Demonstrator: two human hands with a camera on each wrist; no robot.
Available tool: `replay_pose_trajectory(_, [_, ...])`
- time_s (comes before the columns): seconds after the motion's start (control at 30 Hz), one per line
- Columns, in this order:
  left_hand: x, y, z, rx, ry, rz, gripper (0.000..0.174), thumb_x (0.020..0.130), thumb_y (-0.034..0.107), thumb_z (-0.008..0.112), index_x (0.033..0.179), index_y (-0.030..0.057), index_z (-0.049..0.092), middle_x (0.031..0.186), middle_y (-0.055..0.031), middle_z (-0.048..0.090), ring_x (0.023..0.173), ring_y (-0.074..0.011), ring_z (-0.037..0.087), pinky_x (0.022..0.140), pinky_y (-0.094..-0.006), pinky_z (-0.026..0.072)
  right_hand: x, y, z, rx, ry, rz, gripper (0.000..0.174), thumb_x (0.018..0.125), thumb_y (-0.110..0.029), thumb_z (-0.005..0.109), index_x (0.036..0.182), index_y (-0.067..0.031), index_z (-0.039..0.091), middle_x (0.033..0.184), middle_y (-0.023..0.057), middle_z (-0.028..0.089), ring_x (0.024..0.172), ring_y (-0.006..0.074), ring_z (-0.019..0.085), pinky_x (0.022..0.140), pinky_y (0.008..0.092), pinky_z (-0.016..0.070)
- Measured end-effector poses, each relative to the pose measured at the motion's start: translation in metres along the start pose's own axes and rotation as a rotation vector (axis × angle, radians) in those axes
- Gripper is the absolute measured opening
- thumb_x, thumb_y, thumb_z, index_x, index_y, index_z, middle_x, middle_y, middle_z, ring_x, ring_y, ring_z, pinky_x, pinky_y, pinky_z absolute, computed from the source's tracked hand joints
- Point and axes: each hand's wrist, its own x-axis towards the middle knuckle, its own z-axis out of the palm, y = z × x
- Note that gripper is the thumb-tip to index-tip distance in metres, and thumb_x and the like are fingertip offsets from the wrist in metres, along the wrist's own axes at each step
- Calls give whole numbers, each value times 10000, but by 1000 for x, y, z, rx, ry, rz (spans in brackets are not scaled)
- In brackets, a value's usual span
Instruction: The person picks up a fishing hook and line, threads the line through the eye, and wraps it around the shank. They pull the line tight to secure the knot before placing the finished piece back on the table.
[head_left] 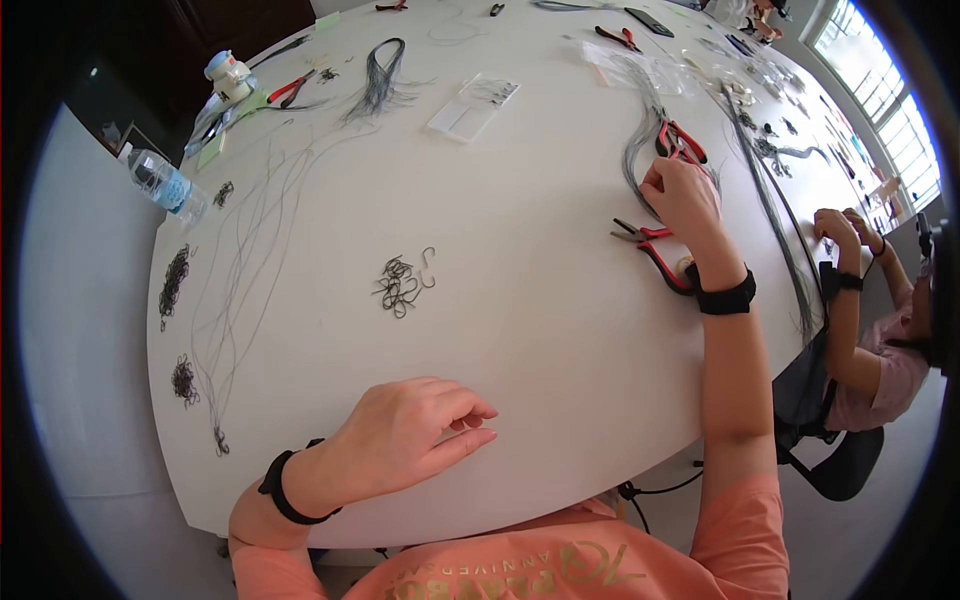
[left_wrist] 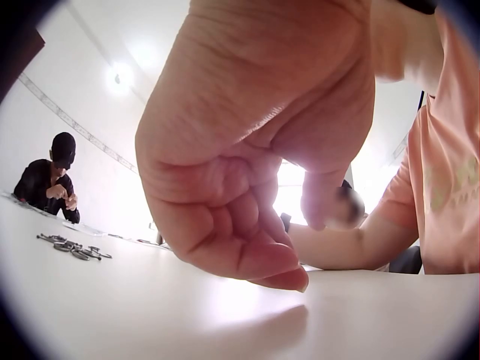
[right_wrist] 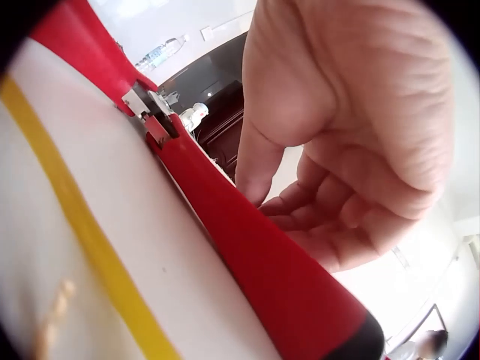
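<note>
My left hand (head_left: 405,440) hovers over the near edge of the table, fingers loosely curled and holding nothing. In the left wrist view its fingertips (left_wrist: 281,266) hang just over the white surface. Beyond it lies a small heap of dark metal hooks (head_left: 398,285). At the right, my right hand (head_left: 685,200) reaches down with bent fingers to a bundle of grey wires (head_left: 632,150) and red-handled pliers (head_left: 690,145); I cannot tell what the fingers hold. Below that hand lie other red-handled pliers (head_left: 660,270), whose handle (right_wrist: 232,240) crosses the right wrist view.
Long thin wires (head_left: 250,260) and dark piles of small pieces (head_left: 174,285) lie at the left, near a water bottle (head_left: 165,185). A clear plastic case (head_left: 475,108) lies farther back. At the right sits another person (head_left: 880,360), beyond long dark strands (head_left: 775,210).
</note>
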Motion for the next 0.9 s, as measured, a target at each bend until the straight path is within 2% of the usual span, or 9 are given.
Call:
replay_pose_trajectory(0.3, [-1,-2,-3,8,20,13,199,911,211,719,992,29,730,852,-77,712,781,-221,687,641,-324,550,-7,-1,-18,100,43,28,130,859,-155,641,867,-31,681,882,150,725,808,339,695,748,430,542])
replay_pose_trajectory(0.4, [0,-2,-5,-14,19,3,202,925,198,702,1033,29,725,868,-85,714,780,-212,680,652,-307,546,-21,-25,-48,190,207,41,116,870,-141,653,888,-27,666,852,128,723,764,291,695,735,412,540])
replay_pose_trajectory(0.47, [1,1,-6,-76,40,-34,202,948,196,683,1056,29,721,883,-77,720,784,-193,677,658,-297,542,-39,-58,-74,195,370,-21,69,859,-86,666,888,-31,634,824,95,706,721,233,682,656,357,535])
replay_pose_trajectory(0.53, [2,5,-8,-138,64,-79,203,970,193,664,1079,29,718,898,-69,727,789,-174,673,664,-288,537,-72,-100,-97,389,206,-224,54,854,-38,666,866,-40,614,795,62,685,714,196,681,574,297,514])
replay_pose_trajectory(0.6, [3,9,-12,-585,116,-186,206,1017,187,611,1109,32,712,936,-51,736,819,-130,658,676,-267,527,-102,-129,-95,669,-93,-585,107,821,-18,674,842,-43,572,708,34,607,648,179,644,500,284,475])
replay_pose_trajectory(0.67, [5,9,-16,-664,104,-209,203,1025,179,602,1097,27,715,930,-48,738,817,-118,663,663,-257,526,-133,-148,-74,587,-162,-847,152,773,-8,673,818,-52,535,663,17,510,598,167,587,489,311,467])
replay_pose_trajectory(0.77, [2,6,-18,-693,100,-201,192,1029,151,596,1081,12,718,902,-54,741,793,-103,678,637,-237,525,-161,-160,-57,591,-142,-1025,167,746,-41,654,810,-58,501,671,26,467,586,168,550,494,319,465])
replay_pose_trajectory(0.83, [1,3,-13,-640,174,-95,169,1018,107,607,1022,-16,724,844,-70,741,733,-104,699,610,-222,530,-167,-159,-59,583,-433,-1085,230,699,-74,669,896,-33,558,713,31,503,624,180,583,500,304,483])
replay_pose_trajectory(0.9, [-1,2,-20,-620,209,-104,171,1018,100,604,999,-19,726,834,-70,737,731,-104,697,618,-223,533,-173,-159,-58,714,-536,-1144,205,730,-81,645,899,-32,539,715,42,511,627,198,586,517,321,486])
